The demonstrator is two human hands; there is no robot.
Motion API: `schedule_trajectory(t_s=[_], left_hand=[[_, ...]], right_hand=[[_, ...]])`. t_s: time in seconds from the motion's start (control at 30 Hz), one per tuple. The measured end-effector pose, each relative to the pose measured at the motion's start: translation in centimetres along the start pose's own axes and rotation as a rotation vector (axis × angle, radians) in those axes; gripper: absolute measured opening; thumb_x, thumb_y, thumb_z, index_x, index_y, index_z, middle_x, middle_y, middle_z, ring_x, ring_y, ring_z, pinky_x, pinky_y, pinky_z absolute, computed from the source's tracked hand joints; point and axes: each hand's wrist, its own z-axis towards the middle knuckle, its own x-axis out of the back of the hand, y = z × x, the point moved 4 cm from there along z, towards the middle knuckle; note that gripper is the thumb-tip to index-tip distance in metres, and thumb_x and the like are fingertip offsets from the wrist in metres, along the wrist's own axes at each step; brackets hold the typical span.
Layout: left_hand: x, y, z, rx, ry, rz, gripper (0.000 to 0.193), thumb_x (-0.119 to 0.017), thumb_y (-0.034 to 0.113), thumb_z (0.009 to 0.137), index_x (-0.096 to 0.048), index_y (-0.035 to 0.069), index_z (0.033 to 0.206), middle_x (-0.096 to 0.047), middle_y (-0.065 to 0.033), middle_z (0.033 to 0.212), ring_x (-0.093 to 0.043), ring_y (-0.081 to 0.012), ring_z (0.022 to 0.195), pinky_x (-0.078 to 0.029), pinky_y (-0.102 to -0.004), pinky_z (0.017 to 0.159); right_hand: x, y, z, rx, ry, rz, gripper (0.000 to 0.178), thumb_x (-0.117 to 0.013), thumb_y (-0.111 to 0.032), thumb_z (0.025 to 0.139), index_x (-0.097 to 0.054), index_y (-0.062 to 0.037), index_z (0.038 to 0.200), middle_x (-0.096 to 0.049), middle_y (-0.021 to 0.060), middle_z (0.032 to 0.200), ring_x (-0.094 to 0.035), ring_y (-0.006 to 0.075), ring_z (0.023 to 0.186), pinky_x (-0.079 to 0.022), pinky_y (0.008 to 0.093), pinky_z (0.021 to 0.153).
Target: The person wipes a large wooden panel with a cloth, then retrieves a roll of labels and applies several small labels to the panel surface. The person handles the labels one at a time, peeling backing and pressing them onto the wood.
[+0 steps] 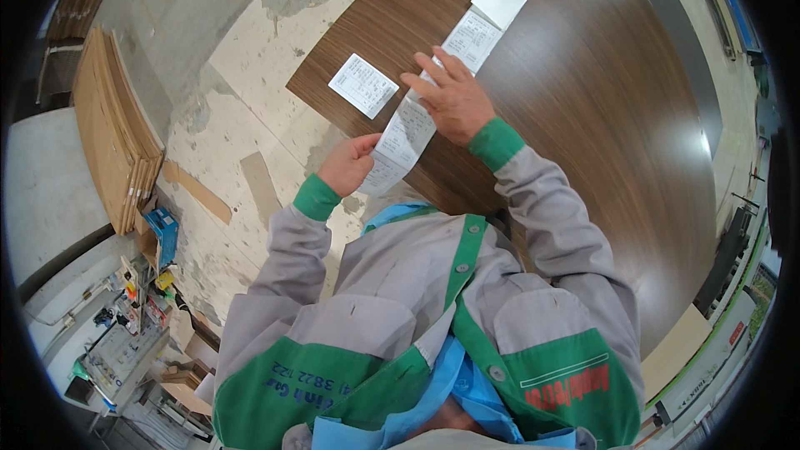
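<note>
Left hand: your left hand (348, 165) is closed on the near end of a long white paper strip (414, 122), fingers curled round its lower edge, just off the edge of the panel.
Right hand: your right hand (454, 100) lies flat with fingers spread — palm down on the middle of the same strip, pressing it against the wood, not gripping it.
Hands to each other: apart, the left nearer your body, the right farther out, both on the one strip.
Paper strip: it runs from your left hand up and away to the right across the panel; it is printed, and its far end is a blank white square that looks folded over.
Loose slip: a small printed paper slip (363, 85) lies flat on the panel just left of your right hand, apart from the strip.
Panel: a large dark wood-grain panel (600, 117) with a rounded outline — it carries both papers.
Floor: pale, patchy concrete floor (242, 58) to the left of the panel.
Further left: a stack of light wooden boards (112, 129) leans upright, with a blue box (164, 229) at its foot and a machine with cluttered controls (117, 342) nearer you.
</note>
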Motion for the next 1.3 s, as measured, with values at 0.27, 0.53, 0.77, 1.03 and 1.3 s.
schedule_trajectory(t_s=[0.27, 0.53, 0.77, 1.03, 1.3], left_hand=[[0.7, 1.4, -0.8, -0.096, 0.039, 0.216, 0.045, -0.051, 0.002, 0.093, -0.057, -0.004, 0.138, -0.068, -0.0091, 0.124, -0.063, -0.0150, 0.114, -0.050, -0.0306, 0.100], [-1.5, 3.3, 2.8, -0.116, 0.260, 0.594, 0.040, -0.064, 0.041, 0.096, -0.071, 0.005, 0.113, -0.074, -0.0148, 0.097, -0.072, -0.0313, 0.092, -0.054, -0.0418, 0.081], [-0.7, 2.1, 4.5, -0.137, 0.201, 0.509, 0.037, -0.063, 0.038, 0.100, -0.071, 0.003, 0.108, -0.074, -0.0126, 0.091, -0.071, -0.0257, 0.085, -0.054, -0.0396, 0.077], [-0.3, 1.2, 5.2, -0.151, 0.054, 0.277, 0.033, -0.057, 0.030, 0.107, -0.068, -0.001, 0.112, -0.069, 0.0005, 0.094, -0.059, -0.0061, 0.085, -0.051, -0.0270, 0.078], [-0.8, 1.2, 4.9, -0.238, 0.048, 0.037, 0.034, -0.055, 0.030, 0.108, -0.067, 0.000, 0.114, -0.068, 0.0019, 0.095, -0.058, -0.0039, 0.086, -0.050, -0.0239, 0.077]], right_hand=[[-2.4, 0.1, 3.2, 0.126, -0.304, 0.093, 0.011, -0.069, -0.020, 0.091, -0.068, -0.0102, 0.097, -0.058, 0.0148, 0.130, -0.037, 0.0388, 0.143, -0.025, 0.0545, 0.123], [-2.1, 0.2, 3.1, 0.079, -0.291, 0.429, 0.016, -0.069, -0.024, 0.091, -0.069, -0.0103, 0.083, -0.067, 0.0119, 0.081, -0.061, 0.0327, 0.093, -0.045, 0.0462, 0.092], [-2.6, 1.0, 3.0, 0.090, -0.302, 0.346, 0.026, -0.067, -0.032, 0.093, -0.071, -0.0093, 0.080, -0.068, 0.0139, 0.079, -0.061, 0.0365, 0.086, -0.047, 0.0470, 0.085], [-3.0, 1.3, 4.4, -0.097, -0.501, 0.395, 0.031, -0.063, -0.040, 0.097, -0.074, -0.0108, 0.091, -0.072, 0.0194, 0.092, -0.066, 0.0414, 0.087, -0.052, 0.0488, 0.075], [-3.6, 1.9, 4.9, -0.235, -0.616, 0.701, 0.038, -0.061, -0.041, 0.100, -0.074, -0.0053, 0.095, -0.072, 0.0179, 0.087, -0.066, 0.0321, 0.078, -0.051, 0.0419, 0.072]])
